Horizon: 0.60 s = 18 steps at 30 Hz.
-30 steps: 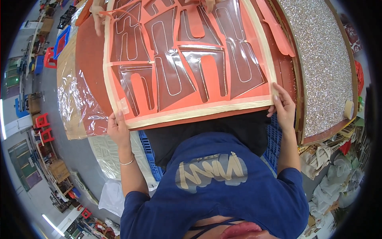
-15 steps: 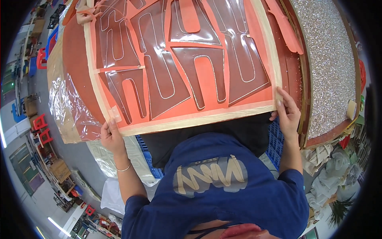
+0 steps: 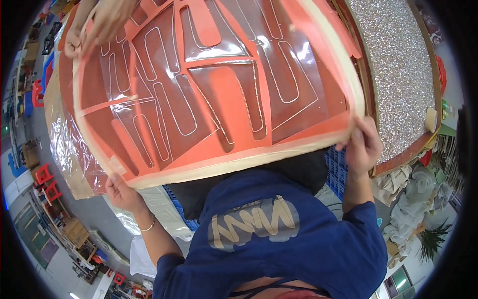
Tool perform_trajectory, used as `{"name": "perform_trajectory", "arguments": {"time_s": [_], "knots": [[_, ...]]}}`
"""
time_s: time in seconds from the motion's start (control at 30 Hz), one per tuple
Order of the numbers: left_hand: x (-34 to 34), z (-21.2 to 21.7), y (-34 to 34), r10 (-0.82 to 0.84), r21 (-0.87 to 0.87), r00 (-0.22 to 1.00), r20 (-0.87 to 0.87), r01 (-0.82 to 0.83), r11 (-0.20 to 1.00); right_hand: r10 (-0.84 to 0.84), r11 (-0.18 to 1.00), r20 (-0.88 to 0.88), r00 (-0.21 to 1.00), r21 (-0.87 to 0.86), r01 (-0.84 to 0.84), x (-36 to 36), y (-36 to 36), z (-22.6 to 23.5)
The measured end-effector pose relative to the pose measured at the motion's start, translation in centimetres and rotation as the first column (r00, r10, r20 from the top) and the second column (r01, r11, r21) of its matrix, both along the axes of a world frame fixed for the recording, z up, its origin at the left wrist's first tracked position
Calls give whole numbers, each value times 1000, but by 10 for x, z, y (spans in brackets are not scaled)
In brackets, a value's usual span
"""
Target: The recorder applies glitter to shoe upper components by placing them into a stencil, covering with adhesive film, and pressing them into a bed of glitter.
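My left hand (image 3: 124, 193) pinches the near left corner of an orange stencil sheet (image 3: 236, 130) edged with cream tape. At its near right corner, my right hand (image 3: 363, 148) grips the taped edge. The sheet is bowed and partly raised, its long cut-outs baring a brown surface below. Through them show clear film pieces (image 3: 298, 65) with thin lines of shiny dots tracing long loops and angled edges. These outlines sit offset from the cut-outs. At the far left edge are another person's hands (image 3: 107, 20), one of them holding the taped border.
A board covered in silvery glitter (image 3: 393, 74) stands on the right. Clear plastic wrap and brown paper (image 3: 64, 164) hang over the table's left side. Blue plastic crates (image 3: 336, 172) sit under the near edge. Red stools (image 3: 44, 174) stand on the floor to the left.
The stencil sheet has lifted and bowed, shifting off the dotted outlines it framed. My left hand has moved left and nearer, my right hand slightly right. More of the other person's hands shows.
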State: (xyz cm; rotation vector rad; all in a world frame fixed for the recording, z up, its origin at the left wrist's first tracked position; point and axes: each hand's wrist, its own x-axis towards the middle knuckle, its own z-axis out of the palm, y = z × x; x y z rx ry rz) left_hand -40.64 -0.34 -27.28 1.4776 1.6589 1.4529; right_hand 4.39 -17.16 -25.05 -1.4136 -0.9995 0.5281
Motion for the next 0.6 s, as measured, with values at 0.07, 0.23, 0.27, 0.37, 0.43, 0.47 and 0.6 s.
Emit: {"name": "perform_trajectory", "arguments": {"time_s": [0.07,0.23,0.27,0.37,0.43,0.47,0.6], "knots": [[-4,-2,0,-5,-48,998,-56,3,999,-59,915,-78,995,-403,23,-1,14,-4],[-13,-14,-6,-142,-242,962,-234,84,967,-67,907,-8,998,-416,58,-4,13,-15],[-12,-14,-8,-152,-202,970,-188,114,973,-91,901,-14,996,-428,77,-5,13,-15],[-10,-16,-5,-142,-197,974,-178,106,975,-82,889,11,997,-452,78,-4,15,-14],[-11,-17,-5,-135,-199,970,-202,95,975,-71,886,16,997,-458,70,-3,15,-14],[-11,-18,-5,-129,-199,965,-227,84,976,-60,884,21,998,-463,63,-3,16,-14],[-13,-18,-5,-129,-201,971,-201,88,976,-51,886,67,996,-458,77,-4,16,-17]]}}
